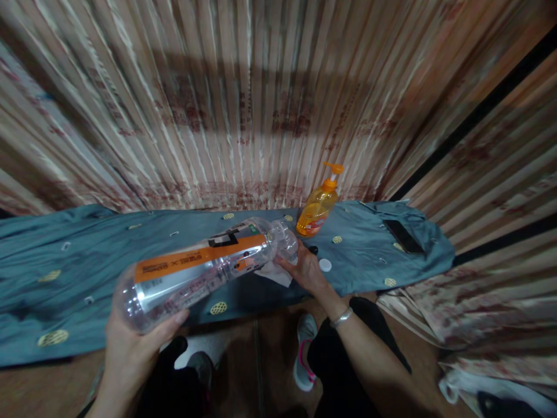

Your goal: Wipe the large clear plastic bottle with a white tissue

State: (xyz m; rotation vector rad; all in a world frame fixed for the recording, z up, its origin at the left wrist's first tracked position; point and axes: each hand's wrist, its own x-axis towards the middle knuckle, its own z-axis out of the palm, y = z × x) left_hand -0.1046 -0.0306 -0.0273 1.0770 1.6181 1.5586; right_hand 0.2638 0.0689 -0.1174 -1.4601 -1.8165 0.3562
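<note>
One orange-labelled plastic bottle (204, 267), lower end clasped in your left hand (139, 343), clear plastic piece (287, 238) at its neck gripped by your right hand (310, 270): best steadied from both.

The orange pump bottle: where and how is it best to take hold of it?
Probably by the broad body of the orange pump bottle, below its narrow pump head, from the near right: it stands on its base, with the curtain behind and the clear bottle close on its left.

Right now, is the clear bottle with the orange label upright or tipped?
Tipped: the clear bottle runs sideways, one end at the left hand, the other at the right hand.
</note>
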